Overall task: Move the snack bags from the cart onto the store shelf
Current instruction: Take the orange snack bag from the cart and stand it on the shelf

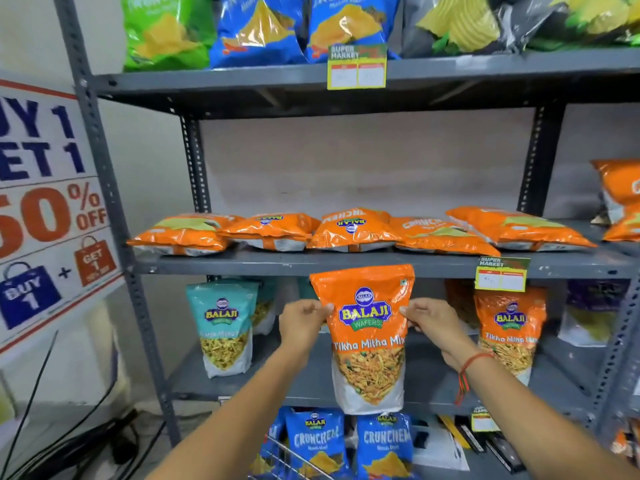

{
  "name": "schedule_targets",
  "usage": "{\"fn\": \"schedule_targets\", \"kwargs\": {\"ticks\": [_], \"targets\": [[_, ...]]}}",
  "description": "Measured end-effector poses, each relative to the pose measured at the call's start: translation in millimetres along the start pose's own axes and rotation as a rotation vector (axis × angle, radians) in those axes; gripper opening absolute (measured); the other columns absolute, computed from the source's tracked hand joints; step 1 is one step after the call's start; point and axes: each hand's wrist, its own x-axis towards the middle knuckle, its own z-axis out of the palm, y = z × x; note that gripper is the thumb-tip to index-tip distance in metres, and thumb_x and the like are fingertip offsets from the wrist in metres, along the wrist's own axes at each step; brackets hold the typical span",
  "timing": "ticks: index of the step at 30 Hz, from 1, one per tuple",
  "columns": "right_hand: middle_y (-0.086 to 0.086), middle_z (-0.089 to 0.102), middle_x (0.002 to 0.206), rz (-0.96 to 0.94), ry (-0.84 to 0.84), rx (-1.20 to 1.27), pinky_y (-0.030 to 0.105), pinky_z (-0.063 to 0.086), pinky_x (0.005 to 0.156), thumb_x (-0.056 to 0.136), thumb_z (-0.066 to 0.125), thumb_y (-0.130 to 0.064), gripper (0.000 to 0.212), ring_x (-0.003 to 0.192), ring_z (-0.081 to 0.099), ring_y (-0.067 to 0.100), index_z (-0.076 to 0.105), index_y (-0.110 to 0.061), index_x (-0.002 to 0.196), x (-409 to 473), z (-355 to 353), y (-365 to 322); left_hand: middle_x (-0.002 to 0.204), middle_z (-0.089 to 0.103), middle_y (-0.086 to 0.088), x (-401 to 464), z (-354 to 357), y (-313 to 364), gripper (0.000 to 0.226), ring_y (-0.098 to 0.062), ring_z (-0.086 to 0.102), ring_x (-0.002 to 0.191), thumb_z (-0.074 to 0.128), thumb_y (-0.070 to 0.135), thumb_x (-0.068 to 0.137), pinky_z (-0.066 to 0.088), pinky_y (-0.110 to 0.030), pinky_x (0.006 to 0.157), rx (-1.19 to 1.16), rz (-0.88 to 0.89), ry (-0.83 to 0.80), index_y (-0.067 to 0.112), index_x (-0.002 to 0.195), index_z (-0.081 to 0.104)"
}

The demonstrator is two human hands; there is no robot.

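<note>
1. The left hand (300, 320) pinches the left edge of the orange snack bag (369, 341); the fingers are closed on it.
2. The right hand (427, 322) pinches its right edge.
3. The bag is upright before the grey shelf (346, 265).

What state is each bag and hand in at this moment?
Tikha Mitha Mix bag: upright, held in front of the shelf.
Left hand: grip on bag's left edge.
Right hand: grip on bag's right edge.
Orange bags: lying flat.
Teal Balaji bag: standing.
</note>
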Motion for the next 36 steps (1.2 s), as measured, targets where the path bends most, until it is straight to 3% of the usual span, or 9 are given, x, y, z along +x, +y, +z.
{"fn": "schedule_targets", "kwargs": {"ticks": [3, 7, 13, 18, 24, 28, 31, 34, 36], "targets": [[-0.012, 0.071, 0.056, 0.049, -0.004, -0.023, 0.01, 0.046, 0.051, 0.085, 0.066, -0.021, 0.021, 0.053, 0.061, -0.004, 0.072, -0.018, 0.065, 20.8, -6.9, 40.3, 0.076, 0.075, -0.011, 13.0, 32.8, -31.1, 0.026, -0.018, 0.065, 0.07, 0.072, 0.028, 0.079, 0.049, -0.036, 0.073, -0.001, -0.048, -0.018, 0.015, 0.057, 0.066], [0.008, 0.075, 0.074, 0.1, 0.009, -0.059, 0.034, 0.05, 0.071, 0.085, 0.066, -0.023, 0.02, 0.068, 0.064, 0.014, 0.072, -0.009, 0.071, 52.9, -20.8, 89.7, 0.079, 0.075, -0.013, 37.4, 80.0, -62.8, 0.024, -0.017, 0.063, 0.067, 0.071, 0.028, 0.081, 0.052, -0.041, 0.076, -0.01, -0.107, -0.022, 0.012, 0.062, 0.068], [-0.001, 0.076, 0.075, 0.161, 0.036, -0.137, 0.034, 0.052, 0.072, 0.087, 0.063, -0.031, 0.026, 0.075, 0.069, 0.016, 0.071, -0.012, 0.071, 105.9, -40.2, 146.9, 0.085, 0.077, -0.014, 82.7, 141.5, -95.6, 0.019, -0.029, 0.072, 0.083, 0.072, 0.027, 0.079, 0.057, -0.048, 0.087, -0.006, -0.154, -0.003, 0.016, 0.063, 0.071], [-0.01, 0.072, 0.07, 0.192, 0.073, -0.095, 0.027, 0.047, 0.062, 0.086, 0.065, -0.026, 0.024, 0.07, 0.066, 0.01, 0.069, -0.02, 0.064, 134.4, -47.4, 173.2, 0.063, 0.073, 0.001, 115.3, 173.8, -111.5, 0.028, -0.022, 0.071, 0.07, 0.076, 0.023, 0.076, 0.058, -0.046, 0.076, -0.004, -0.173, 0.026, 0.022, 0.05, 0.066], [-0.001, 0.075, 0.08, 0.248, 0.056, -0.054, 0.033, 0.051, 0.073, 0.087, 0.065, -0.026, 0.018, 0.081, 0.068, 0.015, 0.07, -0.016, 0.074, 145.7, -52.6, 202.3, 0.077, 0.076, -0.01, 132.7, 194.8, -129.8, 0.024, -0.031, 0.073, 0.083, 0.078, 0.027, 0.074, 0.058, -0.051, 0.083, 0.017, -0.201, 0.014, 0.025, 0.051, 0.069], [-0.004, 0.075, 0.081, 0.257, 0.042, -0.037, 0.023, 0.045, 0.06, 0.089, 0.062, -0.028, 0.019, 0.08, 0.07, 0.015, 0.067, -0.019, 0.073, 149.7, -47.8, 205.0, 0.079, 0.076, -0.01, 139.2, 197.8, -136.5, 0.026, -0.023, 0.072, 0.075, 0.076, 0.025, 0.076, 0.058, -0.046, 0.084, 0.025, -0.241, 0.043, 0.024, 0.052, 0.067], [0.005, 0.075, 0.09, 0.267, 0.049, -0.022, 0.028, 0.051, 0.066, 0.087, 0.064, -0.026, 0.006, 0.082, 0.07, 0.02, 0.064, -0.02, 0.084, 149.2, -40.8, 200.8, 0.093, 0.078, -0.01, 134.9, 190.9, -135.1, 0.007, -0.009, 0.067, 0.072, 0.077, 0.024, 0.075, 0.053, -0.031, 0.085, 0.006, -0.285, 0.037, 0.025, 0.07, 0.072], [0.005, 0.066, 0.097, 0.239, 0.264, -0.034, 0.032, 0.052, 0.071, 0.08, 0.072, -0.028, 0.033, 0.083, 0.066, 0.023, 0.057, -0.016, 0.107, 139.7, -29.1, 188.5, 0.1, 0.075, -0.008, 125.9, 172.7, -134.4, 0.038, -0.018, 0.067, 0.095, 0.077, 0.026, 0.074, 0.05, -0.037, 0.098, -0.007, -0.317, 0.04, 0.012, 0.108, 0.069], [0.006, 0.064, 0.1, 0.164, 0.379, -0.015, 0.029, 0.051, 0.066, 0.079, 0.073, -0.029, 0.035, 0.082, 0.066, 0.024, 0.052, -0.019, 0.105, 129.3, -17.2, 171.6, 0.097, 0.075, -0.008, 114.2, 151.9, -127.0, 0.042, -0.024, 0.068, 0.098, 0.077, 0.027, 0.075, 0.05, -0.039, 0.098, -0.028, -0.3, 0.073, 0.011, 0.112, 0.068]]}}
